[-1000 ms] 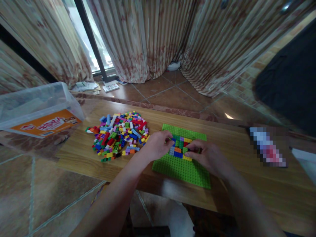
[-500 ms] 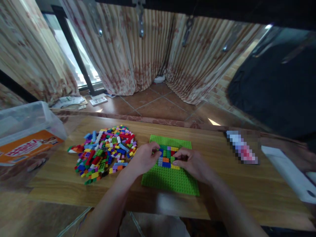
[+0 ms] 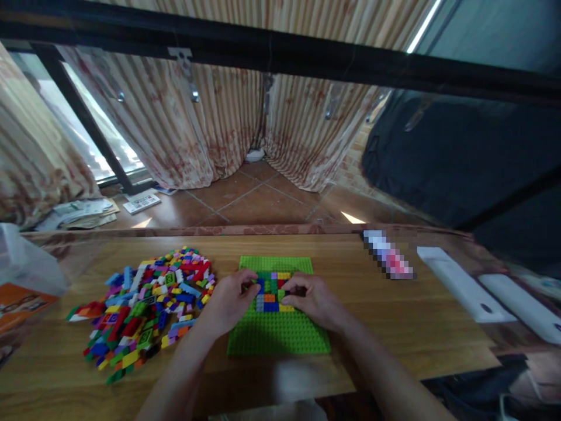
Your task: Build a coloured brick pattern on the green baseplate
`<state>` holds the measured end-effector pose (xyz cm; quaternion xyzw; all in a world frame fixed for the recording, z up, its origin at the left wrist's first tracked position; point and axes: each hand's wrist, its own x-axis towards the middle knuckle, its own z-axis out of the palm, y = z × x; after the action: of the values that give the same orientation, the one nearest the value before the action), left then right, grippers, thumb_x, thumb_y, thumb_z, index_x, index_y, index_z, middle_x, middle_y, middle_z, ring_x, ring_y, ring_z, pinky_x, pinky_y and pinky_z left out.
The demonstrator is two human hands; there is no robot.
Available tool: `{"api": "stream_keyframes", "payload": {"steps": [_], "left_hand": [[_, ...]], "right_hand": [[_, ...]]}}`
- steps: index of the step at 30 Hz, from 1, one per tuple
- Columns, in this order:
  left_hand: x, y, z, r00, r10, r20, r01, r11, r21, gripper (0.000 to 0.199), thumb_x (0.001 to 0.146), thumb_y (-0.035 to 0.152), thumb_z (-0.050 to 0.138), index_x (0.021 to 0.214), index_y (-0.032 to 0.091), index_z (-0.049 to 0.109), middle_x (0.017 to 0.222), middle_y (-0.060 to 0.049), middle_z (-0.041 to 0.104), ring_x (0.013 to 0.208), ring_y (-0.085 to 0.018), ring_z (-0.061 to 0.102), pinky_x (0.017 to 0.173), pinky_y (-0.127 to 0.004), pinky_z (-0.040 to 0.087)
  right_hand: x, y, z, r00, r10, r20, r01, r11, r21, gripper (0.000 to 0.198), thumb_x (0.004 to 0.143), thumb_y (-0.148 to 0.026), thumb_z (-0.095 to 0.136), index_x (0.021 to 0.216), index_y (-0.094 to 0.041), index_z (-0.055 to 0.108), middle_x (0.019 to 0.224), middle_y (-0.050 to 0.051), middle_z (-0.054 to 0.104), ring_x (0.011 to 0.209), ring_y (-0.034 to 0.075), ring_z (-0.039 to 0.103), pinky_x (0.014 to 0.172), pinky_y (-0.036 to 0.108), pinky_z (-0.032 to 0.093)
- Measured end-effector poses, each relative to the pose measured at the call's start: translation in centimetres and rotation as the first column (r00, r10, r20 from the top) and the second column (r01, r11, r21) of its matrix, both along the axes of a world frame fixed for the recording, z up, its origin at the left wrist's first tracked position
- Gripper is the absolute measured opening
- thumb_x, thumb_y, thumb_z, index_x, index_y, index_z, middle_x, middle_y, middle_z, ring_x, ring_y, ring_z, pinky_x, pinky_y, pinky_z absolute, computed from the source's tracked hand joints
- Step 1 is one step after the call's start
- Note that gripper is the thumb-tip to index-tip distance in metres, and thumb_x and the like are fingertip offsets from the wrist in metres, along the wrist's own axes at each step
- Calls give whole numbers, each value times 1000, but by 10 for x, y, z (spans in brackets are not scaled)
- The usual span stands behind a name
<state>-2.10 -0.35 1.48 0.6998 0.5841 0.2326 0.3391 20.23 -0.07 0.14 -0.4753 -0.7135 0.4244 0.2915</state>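
A patch of coloured building bricks (image 3: 270,298) is fixed on the green studded baseplate (image 3: 280,336) in front of me. At the patch's left edge is my left hand (image 3: 231,301), thumb and forefinger pinched together; whatever lies between them is hidden. My right hand (image 3: 313,298) comes in from the other side. Its thumb and forefinger close around a light green building brick (image 3: 281,294) at the patch's right edge, partly covered by the fingers. Both hands are low over the plate, touching the patch's edges.
Loose bricks (image 3: 144,310) lie in a wide heap on the wooden table (image 3: 377,333), left of the baseplate. A clear plastic box (image 3: 33,266) stands at far left. To the right are a pixelated object (image 3: 388,254) and white flat pieces (image 3: 464,286).
The camera view has shifted, so the table and everything on it appear further left and a bit lower. Both hands stay at the same edges of the brick patch.
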Motion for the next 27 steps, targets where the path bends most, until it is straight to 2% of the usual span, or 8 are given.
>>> {"api": "stream_keyframes", "payload": {"steps": [6, 14, 23, 27], "left_hand": [[-1, 5, -6, 1000, -7, -11, 7, 1000, 6, 25, 85, 33, 50, 98, 16, 65, 92, -7, 74, 85, -21, 69, 78, -33, 52], [-2, 7, -7, 1000, 11, -25, -12, 1000, -22, 33, 84, 39, 48, 101, 16, 64, 99, -9, 74, 93, -24, 70, 84, -36, 53], [0, 8, -4, 997, 25, -74, -27, 999, -30, 31, 85, 37, 50, 102, 15, 64, 95, -9, 74, 87, -23, 70, 79, -34, 52], [2, 4, -1, 996, 25, -88, -26, 1000, -12, 29, 86, 33, 52, 104, 14, 65, 95, -9, 75, 85, -22, 70, 78, -33, 52]], "right_hand": [[-1, 1, -6, 999, -28, -40, 27, 999, -19, 11, 71, -18, 76, 81, -20, 70, 74, -2, 57, 71, 13, 54, 64, 25, 40], [-5, 2, -13, 996, -55, -69, 59, 997, 58, 13, 70, -17, 78, 79, -20, 70, 73, -3, 57, 70, 12, 54, 64, 25, 40], [-3, 3, 1, 996, -29, 83, 32, 999, -35, 21, 69, -16, 74, 89, -20, 70, 77, -2, 60, 68, 12, 56, 62, 24, 41], [-2, 3, 6, 998, -41, 41, 43, 997, -56, 10, 78, -24, 66, 86, -19, 70, 80, 1, 67, 72, 14, 60, 68, 27, 44]]}}
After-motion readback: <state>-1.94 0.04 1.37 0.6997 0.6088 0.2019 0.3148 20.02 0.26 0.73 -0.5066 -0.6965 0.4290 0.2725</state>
